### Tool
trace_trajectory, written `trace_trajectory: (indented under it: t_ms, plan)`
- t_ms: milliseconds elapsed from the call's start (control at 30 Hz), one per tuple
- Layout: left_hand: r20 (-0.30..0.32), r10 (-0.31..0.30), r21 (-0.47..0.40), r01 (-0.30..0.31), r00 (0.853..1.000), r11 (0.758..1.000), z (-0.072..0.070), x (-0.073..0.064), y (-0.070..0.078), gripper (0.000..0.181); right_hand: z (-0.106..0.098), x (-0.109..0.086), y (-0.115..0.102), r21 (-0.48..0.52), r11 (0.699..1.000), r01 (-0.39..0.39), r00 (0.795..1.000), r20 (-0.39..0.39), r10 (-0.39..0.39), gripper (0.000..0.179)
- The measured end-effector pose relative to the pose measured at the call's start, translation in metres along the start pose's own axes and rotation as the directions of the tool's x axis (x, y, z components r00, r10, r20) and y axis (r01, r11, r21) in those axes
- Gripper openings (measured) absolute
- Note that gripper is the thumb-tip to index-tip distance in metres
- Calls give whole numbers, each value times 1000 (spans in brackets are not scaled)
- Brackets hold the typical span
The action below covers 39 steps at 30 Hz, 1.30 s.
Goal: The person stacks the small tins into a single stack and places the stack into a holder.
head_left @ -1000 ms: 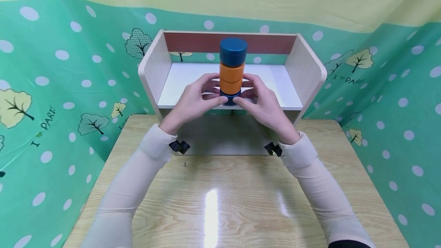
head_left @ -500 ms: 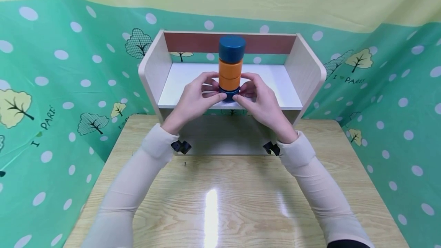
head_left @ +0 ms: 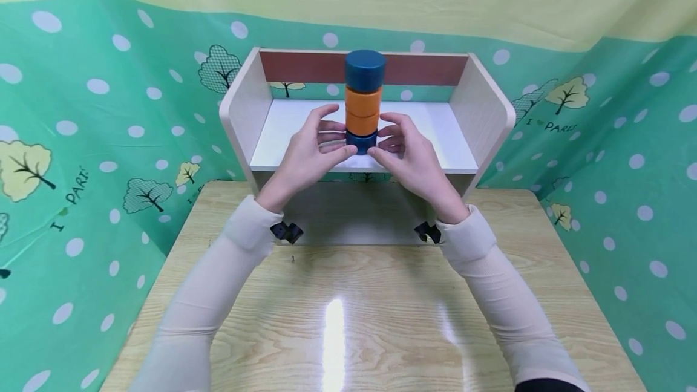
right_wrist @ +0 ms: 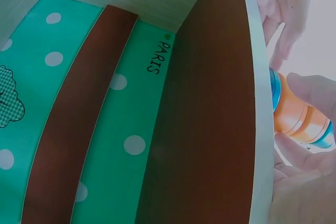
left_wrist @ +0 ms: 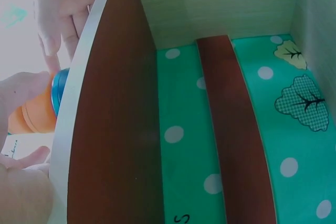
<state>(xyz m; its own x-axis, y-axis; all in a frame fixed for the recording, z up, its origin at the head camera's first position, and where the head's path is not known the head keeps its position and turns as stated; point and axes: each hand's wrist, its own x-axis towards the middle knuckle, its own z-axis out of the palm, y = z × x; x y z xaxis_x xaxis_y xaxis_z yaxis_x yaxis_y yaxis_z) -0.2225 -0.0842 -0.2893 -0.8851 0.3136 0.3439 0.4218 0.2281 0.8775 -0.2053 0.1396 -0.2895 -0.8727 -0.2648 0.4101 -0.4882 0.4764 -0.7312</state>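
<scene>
A tall column of round pieces (head_left: 363, 104), blue at the top and bottom and orange with a seam in the middle, stands upright on the white shelf board. My left hand (head_left: 310, 150) is at its left side, thumb tip at the blue base, with the index finger raised off the orange part. On the other side my right hand (head_left: 411, 153) mirrors it, thumb at the base and fingers loosely bent beside the column. Both wrist views catch only part of the orange column (left_wrist: 39, 113) (right_wrist: 294, 108) and the hands, behind the shelf board's edge.
The shelf unit (head_left: 481, 107) has upright side panels and a reddish back strip (head_left: 305, 68). Below the shelf board (head_left: 425, 144) is a lower compartment (head_left: 354, 216). A wood-grain table (head_left: 381, 319) extends toward me, and a green dotted cloth (head_left: 109, 138) hangs behind.
The column has slid back a little, deeper onto the shelf. The thumbs stay at its base, while the other fingers have loosened and the left index finger has lifted away.
</scene>
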Motion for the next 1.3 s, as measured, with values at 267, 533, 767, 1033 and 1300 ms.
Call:
trace_trajectory:
  t_ms: [267, 533, 767, 1033, 1300]
  plan:
    - [5, -9, -5, 9, 1000, 1000, 0, 0, 0, 79, 1, 2, 0, 16, 1000, -22, 1000, 12, 22, 66]
    - [33, 9, -16, -9, 999, 1000, -2, 1, 0, 80, 0, 6, -2, -5, 999, -34, 998, 45, 34, 69]
    - [63, -12, -37, 14, 998, 999, -3, 3, 2, 82, 0, 7, -2, -18, 999, -42, 997, 63, 43, 76]
    - [87, -17, -46, 21, 996, 999, -4, 4, 4, 84, 0, 7, -3, -33, 999, -41, 996, 79, 43, 77]
    - [102, -8, -45, 13, 995, 999, -5, 3, 4, 84, 1, 7, -3, -43, 998, -39, 996, 81, 43, 76]
